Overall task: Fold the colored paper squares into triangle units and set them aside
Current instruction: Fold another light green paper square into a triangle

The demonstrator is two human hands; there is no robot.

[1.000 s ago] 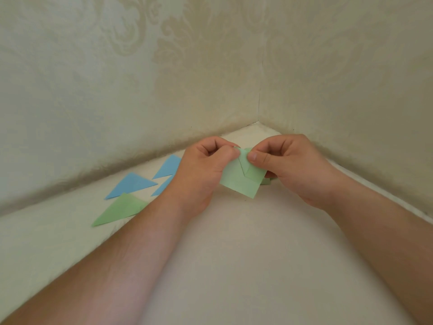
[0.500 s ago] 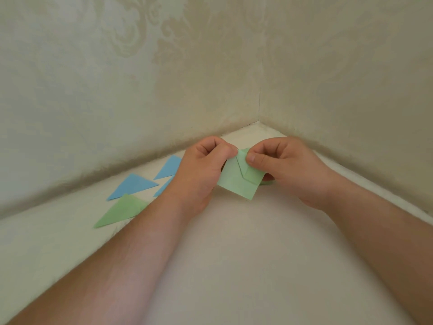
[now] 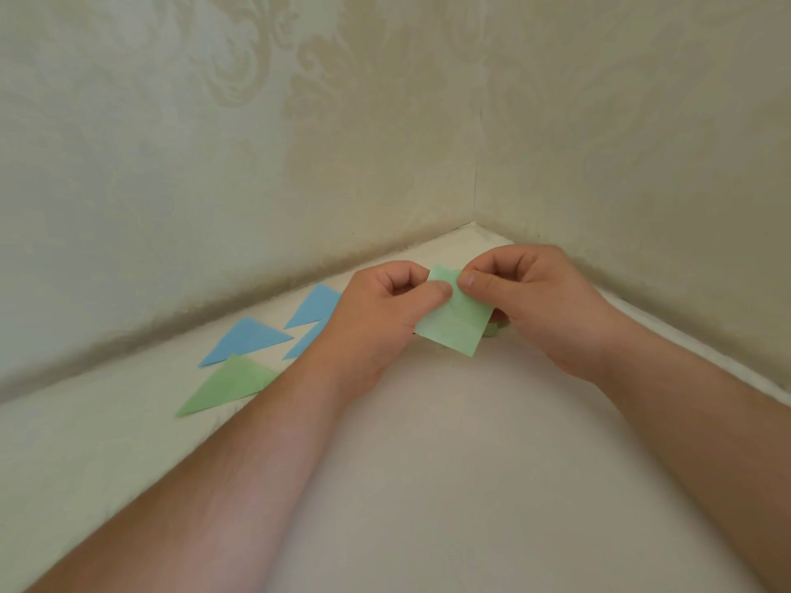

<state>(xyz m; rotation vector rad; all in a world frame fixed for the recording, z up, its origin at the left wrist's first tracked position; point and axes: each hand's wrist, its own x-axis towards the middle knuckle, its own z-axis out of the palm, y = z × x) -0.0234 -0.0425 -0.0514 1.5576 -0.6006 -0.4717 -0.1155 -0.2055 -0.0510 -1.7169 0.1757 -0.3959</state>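
A small light green paper square (image 3: pixel 456 325) is held just above the white surface, near the corner of the walls. My left hand (image 3: pixel 385 318) pinches its upper left part between thumb and curled fingers. My right hand (image 3: pixel 535 301) pinches its top edge from the right, thumb on the front. The sheet looks nearly flat, with a faint crease across it. Folded triangles lie to the left: a green triangle (image 3: pixel 222 389) nearest me and a blue triangle (image 3: pixel 244 344) behind it. Two more blue triangles (image 3: pixel 316 306) are partly hidden by my left wrist.
The white surface (image 3: pixel 428 485) meets two patterned cream walls (image 3: pixel 257 143) in a corner just behind my hands. More green paper (image 3: pixel 494 329) peeks out under the held square, mostly hidden by my right hand.
The folded flap on the front of the green square has been opened out, so the sheet now looks flat. Both hands kept their pinch and stayed in place.
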